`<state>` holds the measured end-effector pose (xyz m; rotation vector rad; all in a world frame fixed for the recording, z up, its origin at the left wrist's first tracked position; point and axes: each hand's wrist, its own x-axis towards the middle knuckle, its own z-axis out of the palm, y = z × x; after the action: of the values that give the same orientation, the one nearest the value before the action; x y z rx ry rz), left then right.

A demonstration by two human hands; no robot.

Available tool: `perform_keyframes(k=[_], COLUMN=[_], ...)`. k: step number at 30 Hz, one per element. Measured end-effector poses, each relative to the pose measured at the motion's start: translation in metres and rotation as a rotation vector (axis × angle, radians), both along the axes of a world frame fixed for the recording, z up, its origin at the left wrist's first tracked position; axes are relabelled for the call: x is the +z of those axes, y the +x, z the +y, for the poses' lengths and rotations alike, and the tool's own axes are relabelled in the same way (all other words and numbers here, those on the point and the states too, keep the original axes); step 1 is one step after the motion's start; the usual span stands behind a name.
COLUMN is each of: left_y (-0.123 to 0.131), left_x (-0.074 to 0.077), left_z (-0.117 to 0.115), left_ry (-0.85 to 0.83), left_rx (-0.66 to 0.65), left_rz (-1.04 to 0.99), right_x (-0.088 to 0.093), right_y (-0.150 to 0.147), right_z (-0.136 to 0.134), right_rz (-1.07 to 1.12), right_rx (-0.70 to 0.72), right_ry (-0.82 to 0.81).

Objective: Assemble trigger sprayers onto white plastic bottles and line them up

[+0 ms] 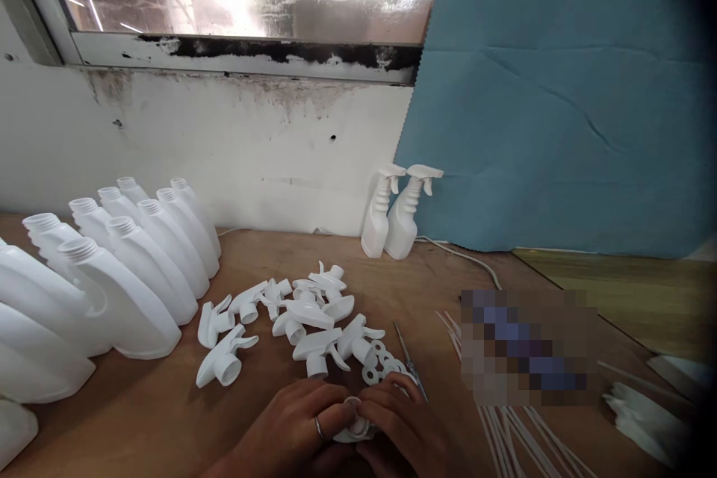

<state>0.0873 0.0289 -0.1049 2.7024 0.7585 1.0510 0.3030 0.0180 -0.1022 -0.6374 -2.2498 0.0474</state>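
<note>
Both of my hands meet at the bottom centre around a white trigger spray head, whose round collar faces up. My left hand, with a ring on one finger, is closed on its left side. From the right, my right hand grips the same piece, fingertips at the collar; fingers cover much of it. Small white ring washers lie just beyond the right fingers. A thin pointed metal tool rests beside them. Past my hands, several loose white trigger heads are piled on the wooden table.
Several open white bottles stand in rows at the left. Two spray bottles with trigger heads stand against the wall. Thin white tubes lie at the right, near a blurred-out object and a crumpled white bag. A cable runs along the back.
</note>
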Motion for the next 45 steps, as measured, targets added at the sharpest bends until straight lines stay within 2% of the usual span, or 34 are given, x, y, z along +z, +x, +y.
perform_keyframes(k=[6, 14, 21, 27, 30, 35, 38, 42, 45], left_y=[0.003, 0.001, 0.0, -0.001, 0.0, 0.001, 0.0, -0.001, 0.0], left_x=[0.003, 0.003, 0.002, -0.002, -0.002, -0.001, 0.0, -0.001, -0.004], left_z=[-0.002, 0.0, 0.0, 0.0, 0.0, 0.001, 0.001, 0.0, 0.0], left_ry=[0.062, 0.071, 0.037, 0.022, 0.025, 0.046, 0.038, -0.016, -0.011], left_rx=[0.006, 0.009, 0.009, -0.03, -0.046, -0.07, -0.083, -0.1, -0.098], left_rz=[0.001, -0.021, -0.028, -0.017, -0.032, -0.017, -0.023, -0.074, -0.089], right_x=[-0.001, 0.002, 0.01, 0.008, 0.007, 0.005, 0.003, 0.009, 0.025], right_y=[0.001, 0.003, 0.003, 0.005, 0.003, -0.006, -0.013, -0.014, -0.002], right_z=[0.003, 0.0, -0.006, -0.007, -0.008, -0.011, -0.012, -0.014, -0.016], right_rz=[-0.079, -0.084, -0.117, -0.2, -0.186, -0.174, -0.211, -0.203, -0.213], right_rx=[-0.002, 0.031, -0.015, -0.046, -0.038, -0.189, -0.211, -0.174, -0.112], right_ry=[0.078, -0.017, -0.119, -0.128, -0.075, 0.082, 0.137, -0.032, -0.175])
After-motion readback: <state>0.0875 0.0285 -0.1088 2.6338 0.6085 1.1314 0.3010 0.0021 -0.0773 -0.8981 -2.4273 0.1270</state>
